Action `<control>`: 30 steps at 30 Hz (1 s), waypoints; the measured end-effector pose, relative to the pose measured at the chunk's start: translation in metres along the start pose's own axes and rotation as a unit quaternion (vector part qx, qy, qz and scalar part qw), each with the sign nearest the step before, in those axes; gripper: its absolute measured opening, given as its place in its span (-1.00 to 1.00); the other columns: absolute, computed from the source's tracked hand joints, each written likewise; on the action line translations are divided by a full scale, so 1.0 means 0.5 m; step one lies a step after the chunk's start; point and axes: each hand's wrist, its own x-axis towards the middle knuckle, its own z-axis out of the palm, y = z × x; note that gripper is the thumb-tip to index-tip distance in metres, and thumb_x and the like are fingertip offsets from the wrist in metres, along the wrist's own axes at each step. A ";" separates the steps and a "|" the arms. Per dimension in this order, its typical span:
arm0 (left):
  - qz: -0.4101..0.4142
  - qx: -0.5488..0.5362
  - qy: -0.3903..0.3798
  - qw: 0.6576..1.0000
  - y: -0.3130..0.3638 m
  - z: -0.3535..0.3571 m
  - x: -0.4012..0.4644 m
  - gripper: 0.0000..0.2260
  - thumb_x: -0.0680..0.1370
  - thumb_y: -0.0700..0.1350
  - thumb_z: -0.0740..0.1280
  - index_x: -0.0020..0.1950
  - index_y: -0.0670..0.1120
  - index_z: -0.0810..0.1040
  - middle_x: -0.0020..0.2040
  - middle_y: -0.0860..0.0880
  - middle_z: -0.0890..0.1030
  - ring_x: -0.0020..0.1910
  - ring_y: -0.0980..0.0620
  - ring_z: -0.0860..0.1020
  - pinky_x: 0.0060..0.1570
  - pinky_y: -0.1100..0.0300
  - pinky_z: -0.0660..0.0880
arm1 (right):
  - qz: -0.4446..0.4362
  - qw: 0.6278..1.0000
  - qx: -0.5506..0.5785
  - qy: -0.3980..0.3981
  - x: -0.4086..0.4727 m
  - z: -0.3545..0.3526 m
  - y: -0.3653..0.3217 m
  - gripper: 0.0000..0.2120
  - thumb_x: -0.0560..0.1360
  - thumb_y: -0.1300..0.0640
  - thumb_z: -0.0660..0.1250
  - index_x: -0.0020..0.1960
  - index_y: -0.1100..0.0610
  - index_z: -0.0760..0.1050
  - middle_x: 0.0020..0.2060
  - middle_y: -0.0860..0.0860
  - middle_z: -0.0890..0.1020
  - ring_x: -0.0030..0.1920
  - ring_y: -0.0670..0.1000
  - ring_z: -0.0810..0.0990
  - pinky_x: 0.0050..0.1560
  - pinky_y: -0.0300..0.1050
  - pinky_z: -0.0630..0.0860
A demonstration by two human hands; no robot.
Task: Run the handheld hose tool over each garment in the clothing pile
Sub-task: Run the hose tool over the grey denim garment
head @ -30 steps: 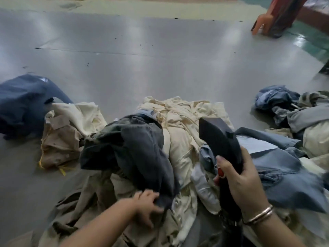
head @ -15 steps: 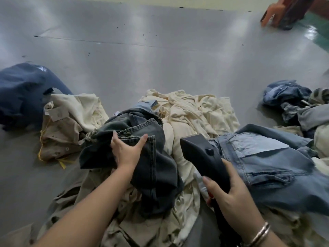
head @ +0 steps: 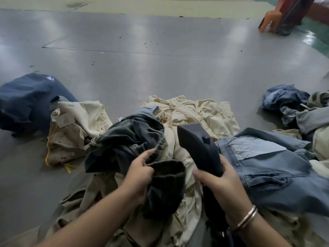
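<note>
Half a second ago the left hand (head: 140,173) lay flat on top of the dark denim garment (head: 131,143); now it has slid down toward her and pinched up an edge, so a dark cuff-like fold has rolled over beside her fist. The hose tool (head: 199,150) has barely shifted.

The left fingers are curled tight with the thumb on top, gripping that frayed hem of the dark denim garment. The right hand (head: 222,184) is wrapped round the tool's handle, fingers closed across its front, thumb on the far side, bangles at the wrist. The tool's wide flat head tips forward and up, hovering just right of the dark denim garment and above the cream garment (head: 192,114) that lies under and behind it. To the right of the dark denim sit light blue jeans (head: 267,164); to its left a tan garment (head: 71,132) and, farther out, a navy one (head: 26,102), all on the grey floor (head: 160,59).

To my eye she is readying the dark piece for its pass. It would go best if she pulls that hem taut toward herself to flatten the bunched cloth, then brings the head down to face the fabric and draws it steadily along the stretched length, keeping the trailing hose clear of the heap below.
</note>
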 end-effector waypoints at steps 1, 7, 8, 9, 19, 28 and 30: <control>0.023 0.023 -0.032 0.999 -0.001 0.013 -0.037 -0.44 0.39 -0.63 0.10 0.15 -0.13 0.58 -0.02 -0.18 0.69 -0.02 -0.16 0.66 -0.10 0.05 0.63 | -0.018 1.000 0.007 0.010 -0.001 0.012 -0.009 -0.63 0.17 0.15 0.49 -0.05 0.10 0.51 -0.37 -0.12 0.64 -0.36 -0.20 0.58 -0.32 -0.36 0.46; 0.096 0.063 -0.064 0.991 -0.021 0.084 -0.143 -0.49 0.46 -0.57 0.17 0.21 -0.06 0.50 0.04 0.01 0.68 0.08 0.12 0.62 0.10 0.26 0.54 | -0.045 0.995 -0.080 0.047 -0.027 0.053 0.000 -0.55 0.31 0.25 0.52 0.09 -0.04 0.44 -0.13 -0.06 0.66 -0.11 -0.13 0.65 -0.06 -0.21 0.54; 0.102 0.081 -0.050 0.990 -0.029 0.086 -0.142 -0.51 0.47 -0.55 0.19 0.24 -0.06 0.47 0.11 0.01 0.64 0.12 0.14 0.59 0.17 0.25 0.50 | -0.040 0.994 -0.089 0.044 -0.033 0.052 0.004 -0.54 0.31 0.26 0.52 0.10 -0.03 0.43 -0.11 -0.06 0.66 -0.09 -0.13 0.65 -0.04 -0.19 0.55; 0.100 0.099 -0.032 0.989 -0.035 0.086 -0.136 -0.53 0.48 -0.52 0.23 0.25 -0.06 0.44 0.16 0.00 0.59 0.13 0.15 0.57 0.22 0.23 0.47 | -0.035 0.994 -0.097 0.039 -0.040 0.049 0.009 -0.53 0.30 0.24 0.53 0.10 -0.04 0.43 -0.10 -0.06 0.65 -0.08 -0.14 0.65 -0.02 -0.19 0.56; -0.190 -0.016 -0.110 0.976 -0.026 0.039 -0.096 -0.76 0.57 -0.13 0.28 0.00 -0.28 0.65 -0.01 -0.28 0.66 -0.14 -0.14 0.65 -0.09 0.08 0.60 | -0.071 0.994 -0.065 0.056 -0.024 0.008 -0.013 -0.62 0.33 0.47 0.42 -0.07 0.05 0.44 -0.28 -0.05 0.58 -0.33 -0.19 0.53 -0.25 -0.35 0.48; -0.169 -0.292 -0.211 0.917 0.018 -0.020 -0.084 -0.59 0.46 0.01 0.28 0.13 -0.27 0.62 0.00 -0.25 0.66 -0.09 -0.16 0.67 -0.05 0.00 0.60 | -0.045 0.981 0.130 0.134 0.029 -0.080 -0.054 -0.69 0.42 0.44 0.32 0.15 0.30 0.48 -0.35 0.00 0.63 -0.38 -0.07 0.58 -0.39 -0.26 0.53; -0.169 -0.257 -0.244 0.920 0.021 -0.015 -0.093 -0.49 0.38 0.11 0.36 0.16 -0.25 0.63 0.05 -0.27 0.64 -0.04 -0.20 0.65 0.02 -0.03 0.58 | -0.047 0.982 0.143 0.114 0.027 -0.087 -0.058 -0.67 0.43 0.42 0.31 0.19 0.36 0.46 -0.26 0.10 0.59 -0.32 0.01 0.58 -0.34 -0.20 0.55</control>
